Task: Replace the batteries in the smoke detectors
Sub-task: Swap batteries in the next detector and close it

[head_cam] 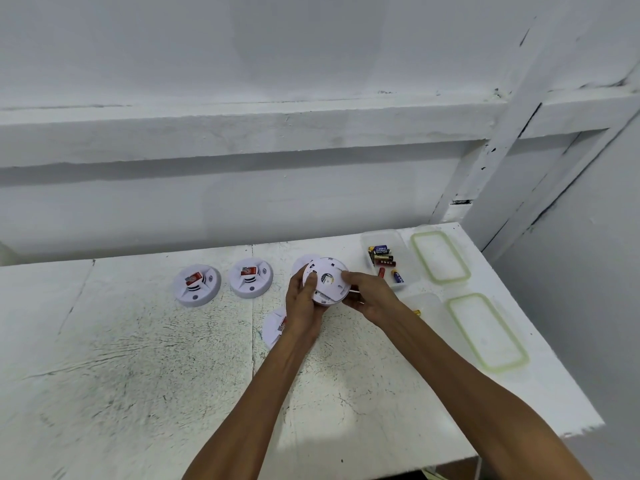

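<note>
Both hands hold a round white smoke detector (327, 278) above the table, its back side turned up toward me. My left hand (304, 306) grips its left edge with the thumb on the back. My right hand (369, 294) grips its right edge. Two more smoke detectors (197, 285) (251, 277) sit face up to the left, each with a red label. Another detector (275, 327) lies partly hidden under my left wrist, and a white round piece (301, 263) shows behind the held one. Several batteries (382, 259) lie in a clear container (405, 244).
The white table (138, 358) meets a white wall at the back. Two green-rimmed lids (440, 256) (486, 332) lie at the right, near the table's right edge. A second clear container (424, 304) sits behind my right forearm, a battery tip showing inside.
</note>
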